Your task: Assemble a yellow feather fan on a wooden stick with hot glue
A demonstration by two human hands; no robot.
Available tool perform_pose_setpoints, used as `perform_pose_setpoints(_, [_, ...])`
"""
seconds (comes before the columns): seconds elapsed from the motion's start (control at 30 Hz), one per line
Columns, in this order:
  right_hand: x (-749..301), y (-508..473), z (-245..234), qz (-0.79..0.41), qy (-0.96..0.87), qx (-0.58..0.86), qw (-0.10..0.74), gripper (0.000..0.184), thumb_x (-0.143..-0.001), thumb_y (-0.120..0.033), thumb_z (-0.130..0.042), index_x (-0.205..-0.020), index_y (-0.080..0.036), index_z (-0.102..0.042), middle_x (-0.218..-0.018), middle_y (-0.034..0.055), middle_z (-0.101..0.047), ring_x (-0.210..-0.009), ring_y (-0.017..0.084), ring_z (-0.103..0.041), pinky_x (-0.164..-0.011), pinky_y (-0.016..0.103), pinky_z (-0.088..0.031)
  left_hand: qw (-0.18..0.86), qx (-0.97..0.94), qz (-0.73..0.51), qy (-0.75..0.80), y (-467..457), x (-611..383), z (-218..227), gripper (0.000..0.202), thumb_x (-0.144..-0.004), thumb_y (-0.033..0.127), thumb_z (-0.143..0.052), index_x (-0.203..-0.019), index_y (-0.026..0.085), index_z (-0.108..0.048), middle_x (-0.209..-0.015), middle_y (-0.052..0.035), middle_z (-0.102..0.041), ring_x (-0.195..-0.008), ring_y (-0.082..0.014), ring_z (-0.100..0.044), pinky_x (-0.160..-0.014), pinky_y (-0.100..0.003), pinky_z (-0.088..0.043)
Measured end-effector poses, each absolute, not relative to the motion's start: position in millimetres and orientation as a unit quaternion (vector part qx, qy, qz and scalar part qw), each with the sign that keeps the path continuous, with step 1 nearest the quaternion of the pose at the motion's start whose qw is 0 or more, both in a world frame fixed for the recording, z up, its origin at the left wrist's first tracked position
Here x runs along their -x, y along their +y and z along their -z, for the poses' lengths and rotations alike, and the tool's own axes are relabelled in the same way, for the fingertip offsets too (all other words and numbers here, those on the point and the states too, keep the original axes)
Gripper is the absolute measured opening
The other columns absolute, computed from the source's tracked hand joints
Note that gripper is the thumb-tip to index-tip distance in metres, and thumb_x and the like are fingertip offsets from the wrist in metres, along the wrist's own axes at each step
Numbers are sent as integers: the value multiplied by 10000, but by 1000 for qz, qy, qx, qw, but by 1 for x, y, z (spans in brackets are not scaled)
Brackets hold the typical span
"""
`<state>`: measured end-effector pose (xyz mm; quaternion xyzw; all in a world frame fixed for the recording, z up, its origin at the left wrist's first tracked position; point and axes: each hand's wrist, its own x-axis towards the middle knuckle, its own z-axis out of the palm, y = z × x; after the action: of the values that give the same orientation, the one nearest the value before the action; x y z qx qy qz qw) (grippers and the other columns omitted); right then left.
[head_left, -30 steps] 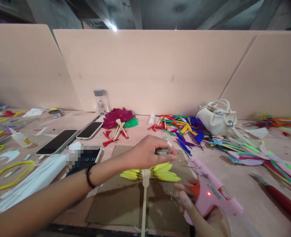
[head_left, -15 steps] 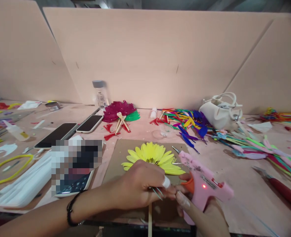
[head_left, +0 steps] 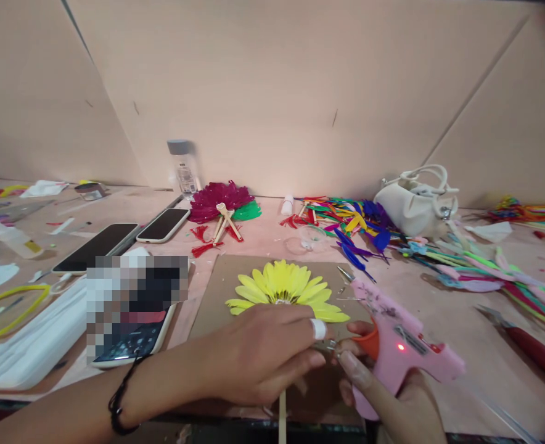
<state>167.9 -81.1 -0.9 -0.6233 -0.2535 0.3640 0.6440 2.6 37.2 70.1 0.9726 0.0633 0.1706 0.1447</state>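
My right hand (head_left: 378, 382) is wrapped round a pink hot glue gun (head_left: 395, 336) with an orange trigger and a lit red light. Its nozzle points up and left, over the cardboard. Close to the right thumb is a small shiny piece (head_left: 331, 345), too small to make out. My left hand (head_left: 272, 351), with white tape round one finger, reaches across to the right fingertips, its thumb and forefinger apart. Beyond it, a fan of yellow feathers (head_left: 279, 280) lies on a brown cardboard sheet (head_left: 221, 277). A thin wooden stick (head_left: 282, 416) shows below the left hand.
Phones (head_left: 99, 246) and a long white case (head_left: 32, 345) lie at left. A dark red feather fan (head_left: 221, 200), a bottle (head_left: 182, 169), coloured feathers (head_left: 356, 222) and a white bag (head_left: 415, 206) stand along the back. Red-handled pliers (head_left: 531, 351) lie at right.
My left hand has opened out from a pinch; the tweezers seen in it before are no longer visible. The glue gun has shifted slightly right. The view has tilted down a little.
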Motion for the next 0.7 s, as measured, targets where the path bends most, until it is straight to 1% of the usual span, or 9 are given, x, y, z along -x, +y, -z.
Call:
perform_pose_setpoints(0.07, [-167, -80, 2, -369, -246, 602, 664, 525, -672, -538, -875, -933, -127, -678, -688, 68, -668, -425, 150, -534, -400, 254, -404, 97, -979, -174, 48, 38, -3, -69, 203, -1023, 166, -417, -1125, 172, -593, -872, -40, -647, -750, -167, -591, -667, -265, -479])
perform_pose_setpoints(0.13, [-167, -79, 2, -368, -237, 585, 683, 543, -669, -493, -888, -1021, -140, -669, -690, 45, -660, -417, 143, -524, -388, 246, -397, 59, -981, -182, 31, 38, -4, -67, 214, -1023, 133, -407, -1115, 166, -597, -854, -32, -640, -726, -164, -573, -639, -270, -463])
perform_pose_setpoints(0.17, [-167, -79, 3, -366, -234, 582, 688, 561, -664, -476, -893, -1058, -147, -666, -693, 40, -660, -420, 146, -527, -384, 246, -398, 48, -981, -184, 25, 38, -4, -66, 208, -1028, 135, -407, -1090, 160, -604, -851, -32, -641, -721, -162, -570, -631, -272, -455])
perform_pose_setpoints(0.23, [-167, -80, 4, -364, -235, 587, 684, 567, -661, -471, -894, -1075, -151, -673, -687, 39, -660, -424, 151, -529, -379, 251, -401, 36, -982, -186, 20, 39, -4, -66, 214, -1041, 140, -402, -1037, 150, -615, -845, -33, -648, -715, -154, -569, -624, -272, -443])
perform_pose_setpoints(0.37, [-167, -81, 5, -361, -253, 602, 665, 550, -686, -501, -875, -1072, -162, -678, -687, 45, -672, -437, 161, -536, -381, 259, -401, 17, -981, -193, 10, 38, -5, -69, 209, -1055, 149, -402, -1103, 146, -606, -832, -28, -659, -713, -151, -587, -616, -278, -434])
perform_pose_setpoints(0.43, [-167, -82, 5, -360, -247, 601, 670, 563, -674, -494, -884, -1082, -172, -668, -678, 39, -669, -449, 170, -547, -382, 259, -399, 5, -980, -197, 6, 38, -5, -72, 205, -1053, 150, -412, -1101, 146, -611, -808, -25, -657, -705, -154, -594, -606, -286, -430])
perform_pose_setpoints(0.53, [-166, -82, 6, -348, -240, 610, 671, 532, -657, -498, -888, -1020, -164, -686, -657, 41, -658, -434, 166, -539, -376, 261, -396, -4, -980, -198, 6, 37, -6, -74, 193, -1043, 137, -435, -1050, 150, -627, -790, -29, -663, -701, -153, -604, -607, -288, -439])
perform_pose_setpoints(0.63, [-166, -82, 8, -332, -258, 627, 656, 458, -673, -514, -870, -904, -154, -706, -657, 59, -661, -419, 161, -532, -374, 266, -396, -5, -980, -200, 5, 37, -6, -74, 173, -1037, 136, -457, -1096, 150, -619, -816, -35, -683, -716, -153, -612, -619, -284, -461])
perform_pose_setpoints(0.7, [-167, -83, 9, -336, -270, 629, 647, 411, -697, -517, -852, -830, -157, -704, -597, 48, -631, -414, 167, -524, -378, 273, -398, -10, -979, -203, 2, 37, -5, -73, 175, -1035, 140, -465, -1117, 147, -620, -839, -38, -696, -718, -158, -606, -615, -292, -457])
